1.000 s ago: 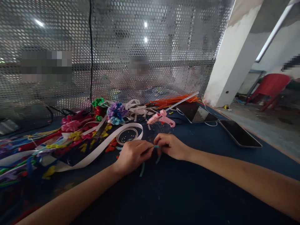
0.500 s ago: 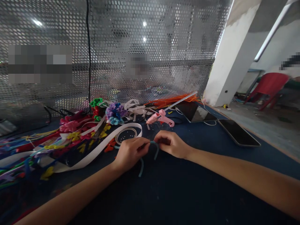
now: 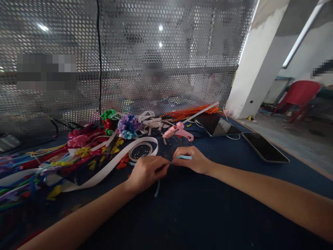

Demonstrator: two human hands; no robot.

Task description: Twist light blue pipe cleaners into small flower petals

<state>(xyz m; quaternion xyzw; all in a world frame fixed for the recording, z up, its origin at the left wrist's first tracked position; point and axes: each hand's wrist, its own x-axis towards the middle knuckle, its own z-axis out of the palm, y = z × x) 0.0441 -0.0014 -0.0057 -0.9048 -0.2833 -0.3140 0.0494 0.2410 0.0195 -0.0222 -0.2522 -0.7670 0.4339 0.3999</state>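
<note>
A light blue pipe cleaner (image 3: 184, 157) runs between my two hands over the dark blue table. My left hand (image 3: 148, 171) pinches it, and a bent blue end hangs below the fingers. Close by on the right, my right hand (image 3: 191, 159) is closed on the pipe cleaner's other part, whose free end points right across the fingers. The stretch inside the fingers is hidden. Just behind my left hand lies a roll of white ribbon (image 3: 140, 150), its loose band trailing left. A pink glue gun (image 3: 179, 131) rests beyond my hands with a glue stick in it.
Pipe-cleaner flowers (image 3: 128, 125) and many coloured pieces crowd the left side. Orange pipe cleaners (image 3: 187, 111) lie at the back. A tablet (image 3: 218, 125) and a phone (image 3: 265, 147) are on the right. Behind stands a perforated metal screen (image 3: 177, 52).
The pipe cleaner's right end hung down between my hands; now it points right across my right fingers. My right hand has turned slightly, and my left has barely moved.
</note>
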